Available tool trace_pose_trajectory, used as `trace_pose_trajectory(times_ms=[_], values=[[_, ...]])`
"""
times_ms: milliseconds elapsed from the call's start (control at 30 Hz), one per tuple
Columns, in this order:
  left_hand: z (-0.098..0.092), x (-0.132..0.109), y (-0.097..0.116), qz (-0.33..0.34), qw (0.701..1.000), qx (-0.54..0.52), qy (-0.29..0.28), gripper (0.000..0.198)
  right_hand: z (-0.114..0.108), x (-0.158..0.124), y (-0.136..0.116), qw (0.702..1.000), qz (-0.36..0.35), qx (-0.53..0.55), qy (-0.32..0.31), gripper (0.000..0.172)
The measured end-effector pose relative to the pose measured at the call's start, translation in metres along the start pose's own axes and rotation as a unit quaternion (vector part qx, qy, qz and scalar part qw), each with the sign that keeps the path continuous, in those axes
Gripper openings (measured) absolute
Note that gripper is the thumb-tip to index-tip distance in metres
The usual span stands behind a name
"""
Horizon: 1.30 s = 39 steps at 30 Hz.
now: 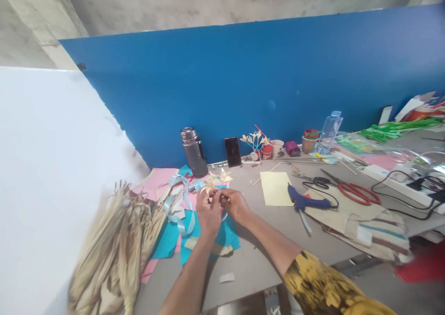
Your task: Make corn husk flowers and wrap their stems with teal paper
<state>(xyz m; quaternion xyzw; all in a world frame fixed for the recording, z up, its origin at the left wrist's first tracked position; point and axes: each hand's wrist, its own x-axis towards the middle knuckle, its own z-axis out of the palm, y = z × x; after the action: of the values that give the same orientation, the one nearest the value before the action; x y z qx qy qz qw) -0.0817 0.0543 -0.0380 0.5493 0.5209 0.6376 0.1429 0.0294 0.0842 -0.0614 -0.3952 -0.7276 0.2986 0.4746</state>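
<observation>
My left hand (209, 215) is closed, with a cream husk-like flower (208, 186) at its fingertips. Close against it, my right hand (238, 206) pinches; what its fingers hold is hidden. A second pale flower (225, 175) lies just beyond the hands. Under and around them are blue sheets (227, 235), pink paper (156, 181) and a curled light-blue ribbon (189, 207). A strip of dried husk (208, 247) lies below my left wrist. Farther back, several finished flowers (255, 140) stand on blue stems.
A bundle of dried husks (121, 255) hangs at the table's left edge. Behind stand a flask (193, 153) and a phone (232, 151). To the right lie yellow paper (276, 188), a blue glue gun (308, 200), red-handled scissors (358, 193) and a power strip (399, 183) with cables.
</observation>
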Motion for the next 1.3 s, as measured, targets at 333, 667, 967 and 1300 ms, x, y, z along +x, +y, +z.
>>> trace_pose_trajectory(times_ms=[333, 667, 967, 1300], values=[[-0.007, 0.016, -0.012, -0.106, 0.990, -0.063, 0.074, 0.018, -0.035, 0.075, 0.012, 0.960, 0.189, -0.205, 0.014, 0.020], [-0.006, 0.013, -0.013, -0.126, 0.985, -0.099, 0.064, 0.017, 0.000, 0.125, 0.041, 0.916, 0.232, -0.314, -0.094, 0.036], [-0.008, 0.019, -0.017, -0.164, 0.976, -0.122, 0.079, 0.019, -0.025, 0.097, 0.014, 0.977, 0.173, -0.122, 0.025, 0.027], [0.002, 0.001, -0.005, -0.097, 0.990, -0.102, 0.011, 0.019, -0.034, 0.022, -0.015, 0.992, 0.056, 0.085, 0.069, 0.019]])
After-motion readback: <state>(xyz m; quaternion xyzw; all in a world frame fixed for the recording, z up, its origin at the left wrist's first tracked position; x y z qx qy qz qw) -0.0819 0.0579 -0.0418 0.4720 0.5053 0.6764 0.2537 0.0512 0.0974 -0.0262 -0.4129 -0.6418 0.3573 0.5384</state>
